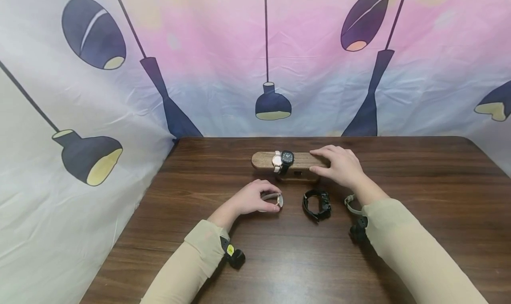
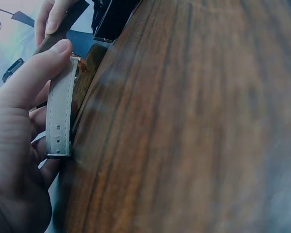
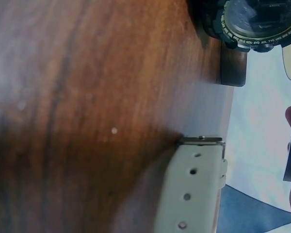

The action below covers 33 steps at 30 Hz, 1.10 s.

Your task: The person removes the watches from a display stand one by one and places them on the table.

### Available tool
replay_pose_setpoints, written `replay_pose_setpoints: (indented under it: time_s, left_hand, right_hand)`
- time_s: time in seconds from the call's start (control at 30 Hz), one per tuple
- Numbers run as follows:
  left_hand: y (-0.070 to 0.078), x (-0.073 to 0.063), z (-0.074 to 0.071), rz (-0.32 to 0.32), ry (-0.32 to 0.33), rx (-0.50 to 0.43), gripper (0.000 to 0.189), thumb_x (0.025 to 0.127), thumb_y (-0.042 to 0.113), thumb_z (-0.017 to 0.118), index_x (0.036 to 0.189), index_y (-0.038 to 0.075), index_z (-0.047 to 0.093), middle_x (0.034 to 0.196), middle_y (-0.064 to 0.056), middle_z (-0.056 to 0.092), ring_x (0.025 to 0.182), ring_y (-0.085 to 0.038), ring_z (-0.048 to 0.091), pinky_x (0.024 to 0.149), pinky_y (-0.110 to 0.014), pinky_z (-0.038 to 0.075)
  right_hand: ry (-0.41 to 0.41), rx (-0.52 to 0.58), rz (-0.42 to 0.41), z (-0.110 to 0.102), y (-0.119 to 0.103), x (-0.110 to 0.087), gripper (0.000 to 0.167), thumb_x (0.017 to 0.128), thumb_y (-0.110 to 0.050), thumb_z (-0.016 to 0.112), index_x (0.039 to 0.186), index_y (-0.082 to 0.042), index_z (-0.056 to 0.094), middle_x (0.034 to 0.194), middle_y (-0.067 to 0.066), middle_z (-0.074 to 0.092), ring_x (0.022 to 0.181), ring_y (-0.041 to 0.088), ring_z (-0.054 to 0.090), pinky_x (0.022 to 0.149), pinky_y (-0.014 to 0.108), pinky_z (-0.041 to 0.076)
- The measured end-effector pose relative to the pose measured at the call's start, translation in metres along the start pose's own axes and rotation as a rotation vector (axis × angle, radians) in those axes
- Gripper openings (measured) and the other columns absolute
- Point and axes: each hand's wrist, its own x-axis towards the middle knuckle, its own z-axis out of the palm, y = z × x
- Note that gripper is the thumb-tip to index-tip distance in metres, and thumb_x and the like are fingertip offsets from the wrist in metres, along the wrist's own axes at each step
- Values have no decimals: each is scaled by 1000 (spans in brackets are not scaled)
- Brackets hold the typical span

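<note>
My left hand [image 1: 253,196] pinches a wristwatch [image 1: 280,200] between thumb and fingers, low over the table in front of a wooden watch stand [image 1: 263,159]. In the left wrist view its pale stitched strap [image 2: 59,109] hangs beside the thumb. My right hand [image 1: 341,164] grips the right end of the stand's bar, thumb at the near edge and fingers at the far one. Side by side on the bar sit a black square-faced watch [image 1: 287,157] and a white-strapped watch [image 1: 277,161].
A chunky black watch [image 1: 325,204] stands on its side on the dark wooden table [image 1: 279,268], between my forearms. Near the right sleeve is a watch with a pale green strap [image 1: 351,204], seen close as a strap with holes [image 3: 189,194]. A lamp-patterned cloth [image 1: 223,73] hangs behind.
</note>
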Motion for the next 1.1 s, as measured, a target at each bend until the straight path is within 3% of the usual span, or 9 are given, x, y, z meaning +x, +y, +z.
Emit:
replay_pose_setpoints:
  time_s: [0.23, 0.6, 1.1]
  left_hand:
    - [1, 1, 4, 10, 2, 52, 42, 76, 45, 74, 111, 24, 68, 107, 12, 61, 103, -12, 48, 94, -41, 33]
    - [2, 2, 5, -3, 0, 85, 42, 74, 45, 75, 110, 25, 67, 108, 11, 61, 106, -14, 47, 97, -43, 31]
    - [2, 1, 4, -6, 11, 17, 42, 76, 43, 74, 113, 23, 66, 108, 8, 59, 106, -15, 47, 97, -46, 30]
  right_hand:
    - [9, -4, -10, 2, 0, 1, 55, 84, -51, 64, 130, -20, 57, 129, 9, 53, 116, 31, 47, 96, 52, 30]
    - [12, -9, -2, 2, 1, 0, 55, 84, -50, 64, 130, -21, 57, 128, 7, 53, 116, 30, 47, 97, 52, 30]
    - [0, -8, 3, 1, 0, 0, 55, 84, -50, 64, 130, -21, 57, 128, 8, 53, 117, 31, 47, 97, 51, 30]
